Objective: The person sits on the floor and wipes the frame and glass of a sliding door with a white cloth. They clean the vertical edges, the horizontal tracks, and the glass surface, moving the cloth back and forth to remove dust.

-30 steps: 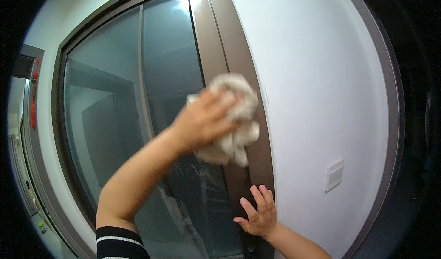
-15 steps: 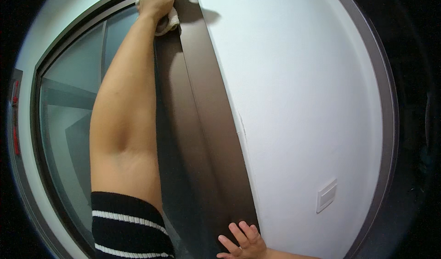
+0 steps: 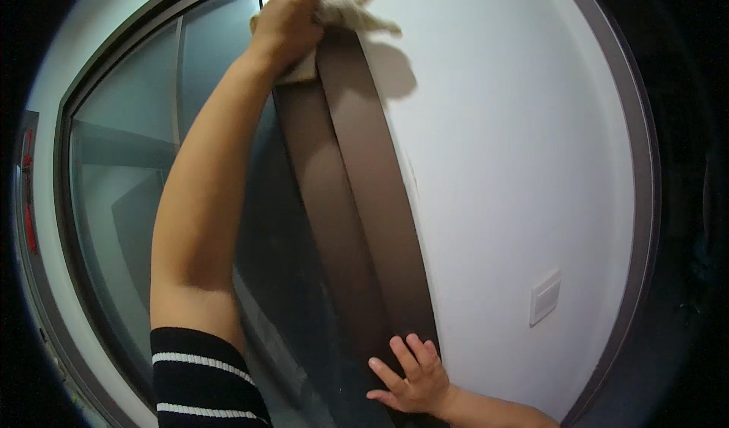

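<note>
High up, my left hand [image 3: 290, 19] is closed around a cream-coloured cloth [image 3: 345, 10] and presses it to the upper part of a brown door frame [image 3: 368, 147]. One end of the cloth sticks out to the right over the white wall, and another part hangs below my hand. My left arm, in a black sleeve with white stripes, stretches up in front of a dark glass panel [image 3: 266, 192]. Lower down, my right hand [image 3: 414, 375] rests against the lower part of the frame with its fingers spread and nothing in it.
Right of the frame stands the white wall [image 3: 501, 162], with a white switch plate [image 3: 545, 299] low on it. Another dark frame edge [image 3: 645, 162] bounds the wall at the far right. Glass panes [image 3: 118, 170] lie to the left, and something red [image 3: 30, 227] hangs at the far left.
My left hand and the cloth have come down and to the right along the frame. My right hand appears slightly higher in the view, still spread against the frame.
</note>
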A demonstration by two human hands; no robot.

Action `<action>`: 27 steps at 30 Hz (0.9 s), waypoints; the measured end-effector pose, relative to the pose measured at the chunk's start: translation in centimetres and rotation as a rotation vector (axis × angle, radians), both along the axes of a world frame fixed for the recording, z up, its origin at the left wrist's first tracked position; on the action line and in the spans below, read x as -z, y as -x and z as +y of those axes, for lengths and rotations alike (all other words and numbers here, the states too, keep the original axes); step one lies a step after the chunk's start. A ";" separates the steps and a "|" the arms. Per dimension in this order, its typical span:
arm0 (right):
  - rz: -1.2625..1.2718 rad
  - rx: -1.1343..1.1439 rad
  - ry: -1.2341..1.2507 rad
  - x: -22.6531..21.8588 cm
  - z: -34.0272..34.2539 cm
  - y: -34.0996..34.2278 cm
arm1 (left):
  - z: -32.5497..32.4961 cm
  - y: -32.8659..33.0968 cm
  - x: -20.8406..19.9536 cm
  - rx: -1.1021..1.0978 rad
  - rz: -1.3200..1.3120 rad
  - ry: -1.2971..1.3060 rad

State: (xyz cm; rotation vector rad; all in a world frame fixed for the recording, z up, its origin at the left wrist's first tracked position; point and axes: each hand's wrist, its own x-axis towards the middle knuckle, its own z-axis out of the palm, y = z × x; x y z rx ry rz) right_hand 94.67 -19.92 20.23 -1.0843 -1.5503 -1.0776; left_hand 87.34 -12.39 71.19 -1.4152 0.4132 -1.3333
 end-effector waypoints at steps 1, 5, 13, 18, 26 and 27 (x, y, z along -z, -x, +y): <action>0.009 -0.011 0.003 0.3 0.3 -0.3 | -0.2 -0.7 2.4 -0.039 0.052 -0.052; 0.002 -0.125 -0.066 0.3 0.0 -0.8 | -1.3 0.6 13.2 -0.180 0.215 0.002; -0.051 -0.296 -0.469 2.1 -0.6 -1.4 | -0.4 3.5 33.2 -0.020 0.573 0.184; 0.006 -0.295 -0.372 3.5 -2.5 2.8 | -0.7 8.5 46.1 -0.061 0.905 0.489; 0.488 -0.597 -0.136 2.0 -5.8 5.9 | -3.2 7.2 46.1 0.438 0.646 0.792; 0.559 -0.629 -0.105 1.0 -5.6 5.5 | -3.0 6.0 46.1 0.454 0.678 0.791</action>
